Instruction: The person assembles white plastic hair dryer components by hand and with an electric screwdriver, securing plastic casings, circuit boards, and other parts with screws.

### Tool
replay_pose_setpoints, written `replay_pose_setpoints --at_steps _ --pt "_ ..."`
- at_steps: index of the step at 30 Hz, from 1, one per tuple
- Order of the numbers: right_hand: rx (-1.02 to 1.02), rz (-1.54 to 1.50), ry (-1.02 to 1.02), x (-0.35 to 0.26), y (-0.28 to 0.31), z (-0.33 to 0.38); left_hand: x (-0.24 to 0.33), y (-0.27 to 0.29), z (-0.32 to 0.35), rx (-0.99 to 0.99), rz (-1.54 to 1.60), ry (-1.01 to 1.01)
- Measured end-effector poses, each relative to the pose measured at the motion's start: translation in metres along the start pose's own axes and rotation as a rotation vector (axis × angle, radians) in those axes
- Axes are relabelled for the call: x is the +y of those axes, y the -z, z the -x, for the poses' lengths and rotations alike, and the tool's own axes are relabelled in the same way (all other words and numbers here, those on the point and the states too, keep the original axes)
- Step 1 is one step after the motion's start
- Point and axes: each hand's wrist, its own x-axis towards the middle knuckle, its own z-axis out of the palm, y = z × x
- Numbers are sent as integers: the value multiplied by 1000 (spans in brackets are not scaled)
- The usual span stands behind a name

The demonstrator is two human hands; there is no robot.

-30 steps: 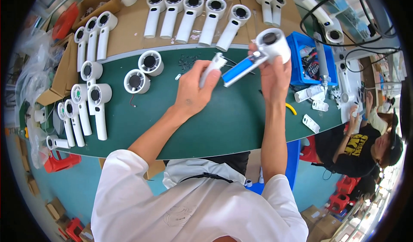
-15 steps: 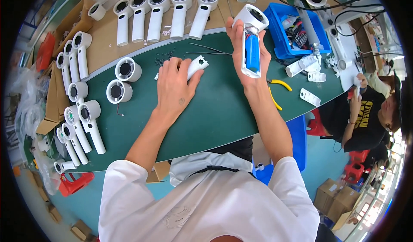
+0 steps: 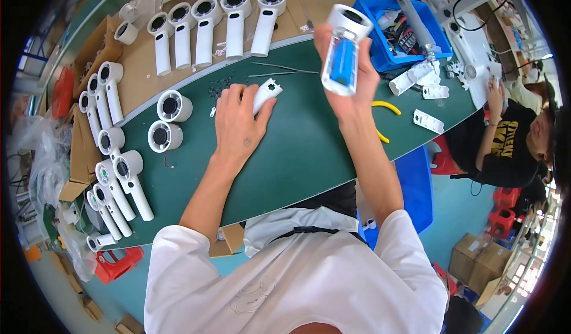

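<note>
My right hand point(image 3: 364, 96) is closed around a white handheld fan point(image 3: 349, 20), raised above the green table. The fan's handle is open on the side facing me, and a blue battery point(image 3: 343, 60) shows inside. My left hand point(image 3: 233, 123) rests on the tabletop, thumb and fingers on either side of a white handle cover point(image 3: 267, 94), whose notched end points away from me. Small dark screws point(image 3: 221, 84) lie scattered just beyond that hand. Grey tweezers point(image 3: 279, 69) lie between my hands, farther back. Yellow-handled pliers point(image 3: 388, 107) are partly hidden behind my right forearm.
Several finished-looking fans point(image 3: 235, 31) line the back ledge, and more point(image 3: 134, 185) stand at the left. Two round fan heads point(image 3: 174, 106) sit left of my hand. A blue bin point(image 3: 389, 57) of parts is at back right. A co-worker point(image 3: 505, 138) sits at right.
My right hand has tilted the fan, its handle end now higher and slightly left. My left hand stays on the handle cover. The whole view has shifted slightly.
</note>
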Motion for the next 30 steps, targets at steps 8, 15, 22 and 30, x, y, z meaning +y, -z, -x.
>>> replay_pose_setpoints --at_steps 8,15,22,30 --pt "27 132 536 -104 -8 98 4 1 -1 -1 -8 5" --pt "170 -215 783 -177 11 153 5 2 -1 -5 -18 -11" --pt "197 -547 715 -203 18 174 11 1 -1 -3 -28 1" --pt "150 -439 703 -197 13 159 7 3 2 -25 -4 12"
